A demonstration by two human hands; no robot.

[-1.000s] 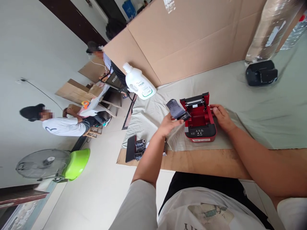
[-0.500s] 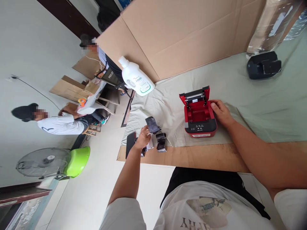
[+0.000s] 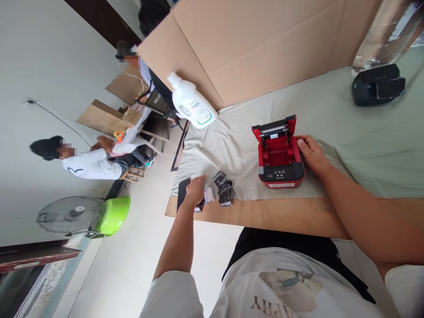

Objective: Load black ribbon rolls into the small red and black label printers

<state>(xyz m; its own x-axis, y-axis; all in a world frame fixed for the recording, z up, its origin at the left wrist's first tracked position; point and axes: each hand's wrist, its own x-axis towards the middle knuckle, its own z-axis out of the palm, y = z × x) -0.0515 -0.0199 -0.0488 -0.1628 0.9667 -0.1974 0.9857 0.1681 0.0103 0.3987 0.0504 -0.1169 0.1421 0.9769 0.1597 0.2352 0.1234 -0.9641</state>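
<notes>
Left hand [image 3: 196, 193], grip unclear, is by the table [image 3: 265, 213]'s near left corner; right hand [image 3: 313, 153], spread, should steady the printer [image 3: 280, 160].

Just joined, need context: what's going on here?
A person rests the right hand against the side of an open red-and-black receipt printer. The left hand is down by a white paper roll and a black phone; whether it grips anything is unclear. A shiny black roll lies toward the printer.

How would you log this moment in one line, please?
left hand: between phone and white roll, grip unclear | right hand: against red printer | printer lid: raised | dark strip: beside white roll
</notes>
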